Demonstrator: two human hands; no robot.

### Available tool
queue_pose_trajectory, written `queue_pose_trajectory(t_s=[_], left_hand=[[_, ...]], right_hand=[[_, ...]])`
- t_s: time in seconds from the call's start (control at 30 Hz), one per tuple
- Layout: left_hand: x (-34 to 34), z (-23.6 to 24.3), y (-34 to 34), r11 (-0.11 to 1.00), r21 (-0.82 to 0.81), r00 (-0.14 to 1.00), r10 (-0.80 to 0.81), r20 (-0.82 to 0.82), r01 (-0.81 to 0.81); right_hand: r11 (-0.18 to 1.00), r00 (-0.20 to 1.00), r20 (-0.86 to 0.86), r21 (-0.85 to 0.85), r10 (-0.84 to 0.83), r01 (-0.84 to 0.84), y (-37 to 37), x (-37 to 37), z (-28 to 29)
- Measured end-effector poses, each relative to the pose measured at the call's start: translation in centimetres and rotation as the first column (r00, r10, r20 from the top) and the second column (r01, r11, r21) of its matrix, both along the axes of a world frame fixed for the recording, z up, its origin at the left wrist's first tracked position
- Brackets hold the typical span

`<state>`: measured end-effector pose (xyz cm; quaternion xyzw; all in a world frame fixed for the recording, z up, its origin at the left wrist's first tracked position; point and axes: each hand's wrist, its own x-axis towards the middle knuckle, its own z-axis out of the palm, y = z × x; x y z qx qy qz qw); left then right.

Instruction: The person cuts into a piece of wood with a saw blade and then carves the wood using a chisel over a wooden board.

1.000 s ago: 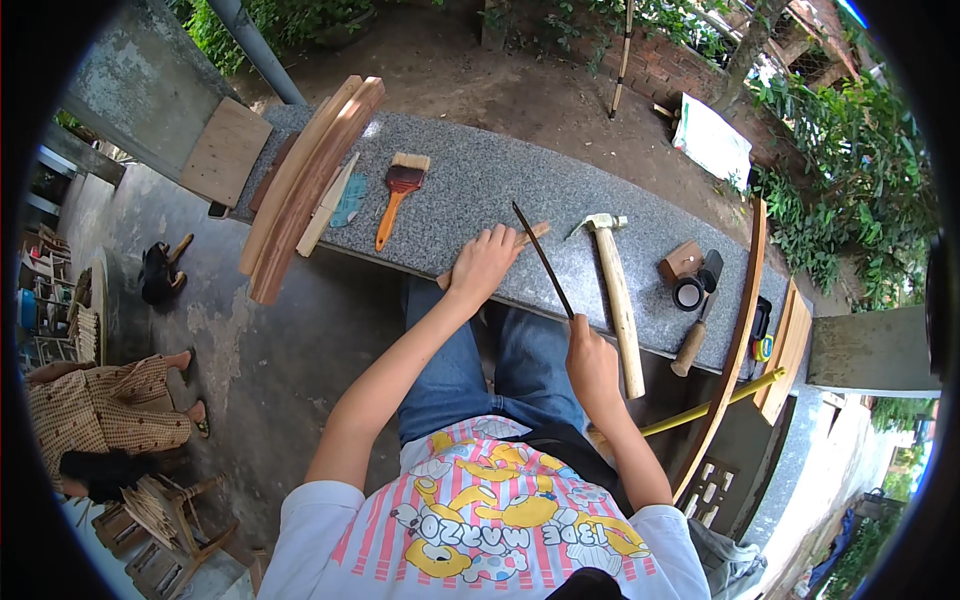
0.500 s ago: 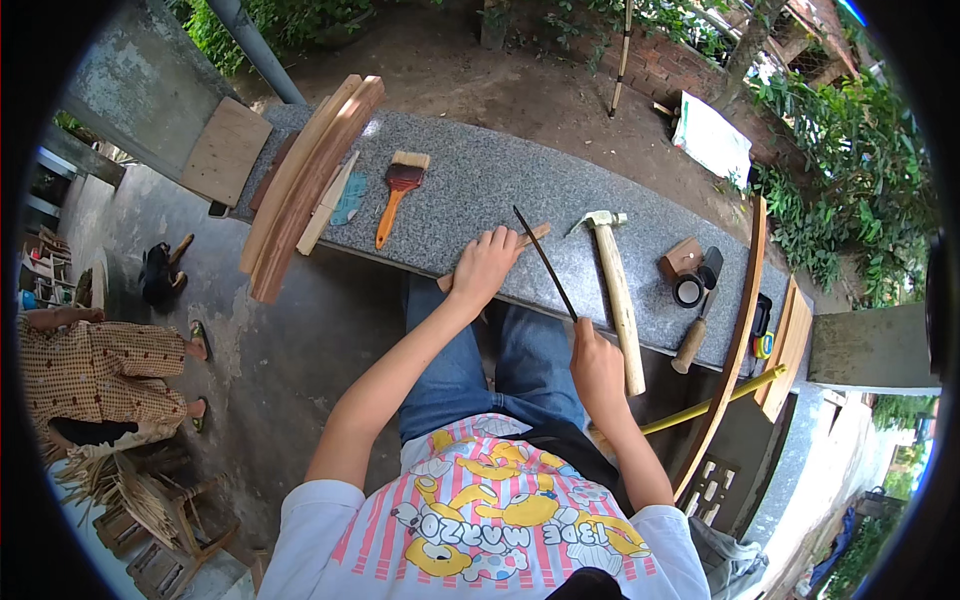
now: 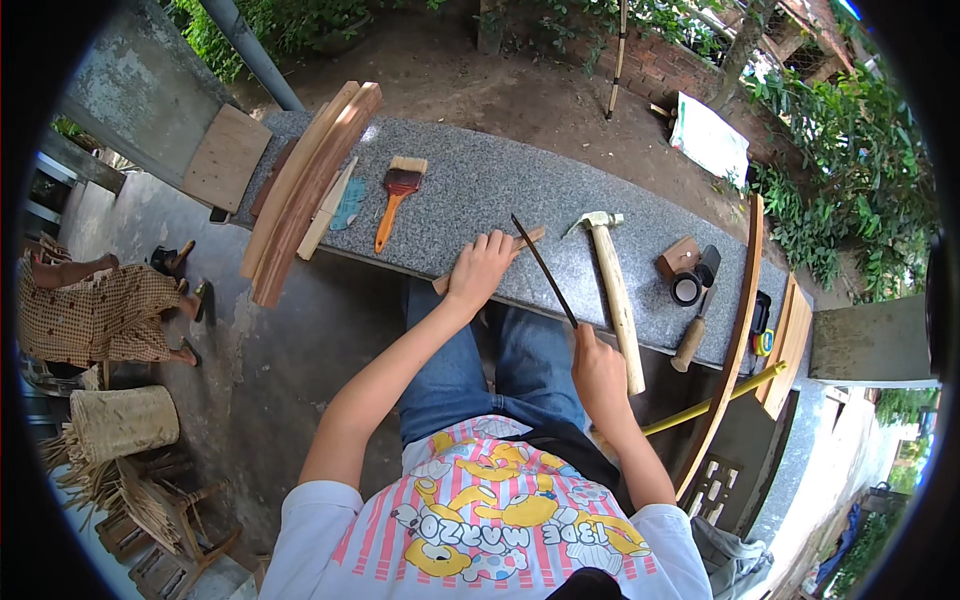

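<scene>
From where I sit, I see the left hand [image 3: 478, 268] grasping the stick [image 3: 529, 239], holding it at the near edge of the tabletop [image 3: 470, 170]. The right hand [image 3: 600, 375] is clenched round the lower end of a thin, dark blade [image 3: 548, 275], which crosses the stick near its far end. I see the hammer [image 3: 615, 290] right of the blade, the brush [image 3: 398, 195] well left.

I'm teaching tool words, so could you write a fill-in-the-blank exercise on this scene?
1. The left hand holds a small strip of ____.
2. The right hand grips a thin dark tool, and just right of it lies a wooden-handled ____.
3. The handle of the paintbrush is coloured ____.

Missing words: wood; hammer; orange.
</scene>
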<state>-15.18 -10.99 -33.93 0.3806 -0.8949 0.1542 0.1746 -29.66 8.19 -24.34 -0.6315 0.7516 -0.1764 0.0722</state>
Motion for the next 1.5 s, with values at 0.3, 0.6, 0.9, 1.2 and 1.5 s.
queue_pose_trajectory(t_s=[0.3, 0.6, 0.9, 1.2, 1.5], left_hand=[[-0.7, -0.3, 0.2, 1.0, -0.009, 1.0, -0.017, 0.004, 0.017], [-0.6, -0.4, 0.0, 1.0, -0.006, 1.0, 0.008, -0.007, -0.008], [-0.3, -0.2, 0.1, 1.0, -0.004, 1.0, 0.003, 0.017, -0.003], [-0.5, 0.2, -0.2, 0.995, 0.054, 0.995, -0.078, -0.055, 0.081], [0.3, 0.4, -0.9, 0.977, 0.182, 0.984, -0.087, -0.154, 0.115]], right_hand=[[0.995, 0.995, -0.091, 0.1, 0.034, -0.025, -3.7, 0.0, -1.9], [0.989, 0.991, -0.126, 0.149, 0.042, -0.023, -2.3, 1.0, 0.1], [0.996, 0.999, -0.051, 0.088, 0.002, 0.002, -0.2, 0.1, 1.5], [0.999, 0.999, -0.017, 0.036, -0.028, 0.029, -4.6, -0.6, -3.4], [0.997, 0.999, -0.029, 0.076, 0.029, -0.027, -2.0, -0.5, -1.4]])
